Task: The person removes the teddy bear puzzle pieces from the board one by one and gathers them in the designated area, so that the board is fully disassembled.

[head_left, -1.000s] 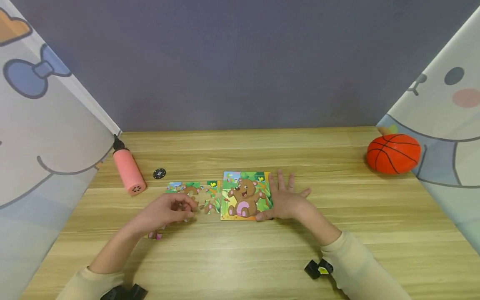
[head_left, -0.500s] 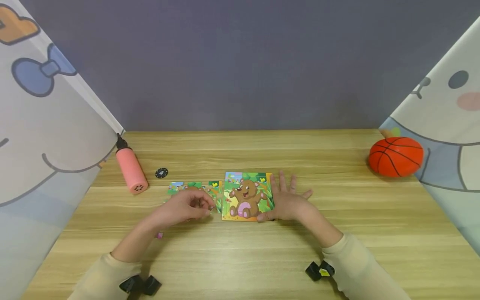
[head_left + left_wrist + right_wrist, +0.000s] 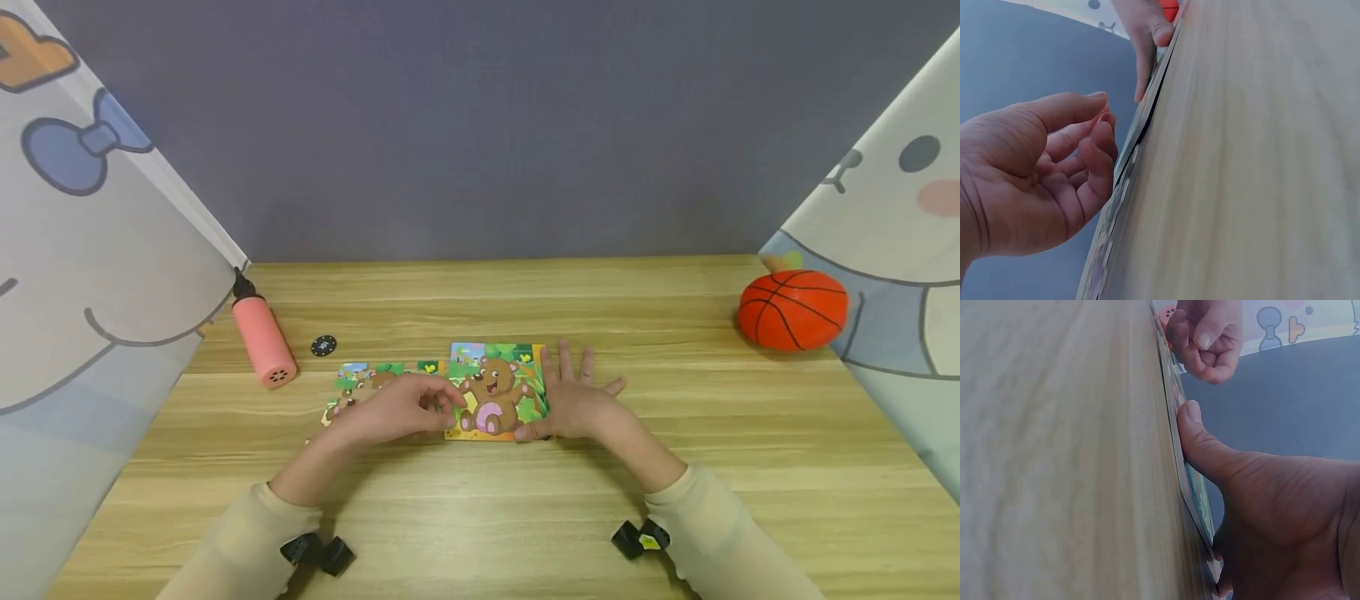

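A square bear picture board (image 3: 491, 393) lies flat near the middle of the table. My right hand (image 3: 579, 407) rests on its right edge, fingers spread, with the thumb by the near corner. Left of the board lie several jigsaw pieces (image 3: 369, 380) with a similar bear picture, partly hidden by my left hand and forearm. That left hand (image 3: 408, 408) hovers above the board's left edge. In the left wrist view its fingers (image 3: 1094, 159) are loosely curled, thumb close to the index fingertip, with nothing visible between them. The piece edges (image 3: 1109, 244) run along the table below it.
A pink hand pump (image 3: 262, 340) with a black nozzle lies at the back left. Beside it is a black round chip (image 3: 323, 345). A red toy basketball (image 3: 792, 309) sits at the far right. A grey wall (image 3: 480, 133) stands behind the table, with cartoon-printed panels on both sides.
My left hand has moved right, from over the jigsaw pieces to the board's left edge, uncovering pieces at the left. My right hand stays on the board.
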`<state>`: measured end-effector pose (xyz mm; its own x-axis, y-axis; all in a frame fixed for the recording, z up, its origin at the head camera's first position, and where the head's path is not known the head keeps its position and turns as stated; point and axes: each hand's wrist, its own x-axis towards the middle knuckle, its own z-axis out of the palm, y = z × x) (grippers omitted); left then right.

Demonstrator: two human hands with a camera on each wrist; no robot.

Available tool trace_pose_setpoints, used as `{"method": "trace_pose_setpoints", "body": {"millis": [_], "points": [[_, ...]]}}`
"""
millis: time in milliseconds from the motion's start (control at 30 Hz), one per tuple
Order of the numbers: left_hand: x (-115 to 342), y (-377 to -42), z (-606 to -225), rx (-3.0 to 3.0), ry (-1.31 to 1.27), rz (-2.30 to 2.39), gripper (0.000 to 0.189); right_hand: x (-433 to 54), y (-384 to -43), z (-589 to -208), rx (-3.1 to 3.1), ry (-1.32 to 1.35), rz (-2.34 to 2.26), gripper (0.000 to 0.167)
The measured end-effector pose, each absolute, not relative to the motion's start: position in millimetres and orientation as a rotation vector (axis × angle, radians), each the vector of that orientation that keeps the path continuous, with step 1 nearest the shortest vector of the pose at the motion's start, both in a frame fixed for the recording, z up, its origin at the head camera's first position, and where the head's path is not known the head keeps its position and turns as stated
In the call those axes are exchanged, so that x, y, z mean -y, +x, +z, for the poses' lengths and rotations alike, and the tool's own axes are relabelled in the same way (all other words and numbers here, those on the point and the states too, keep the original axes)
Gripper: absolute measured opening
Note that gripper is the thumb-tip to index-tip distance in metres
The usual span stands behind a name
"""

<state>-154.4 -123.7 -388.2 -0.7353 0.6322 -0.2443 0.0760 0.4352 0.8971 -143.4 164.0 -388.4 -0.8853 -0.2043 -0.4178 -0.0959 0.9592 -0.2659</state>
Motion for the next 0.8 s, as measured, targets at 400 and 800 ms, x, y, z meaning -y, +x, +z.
{"method": "trace_pose_setpoints", "body": {"millis": [400,800], "points": [[95,-160,-392,-2.067,0.595,1.322,0.030,-163,-144,-388,-2.653,-0.209,-0.330,0.141],[85,-163,-398,-2.017,0.569,1.364,0.042,-162,-144,-387,-2.654,-0.206,-0.318,0.141]]}}
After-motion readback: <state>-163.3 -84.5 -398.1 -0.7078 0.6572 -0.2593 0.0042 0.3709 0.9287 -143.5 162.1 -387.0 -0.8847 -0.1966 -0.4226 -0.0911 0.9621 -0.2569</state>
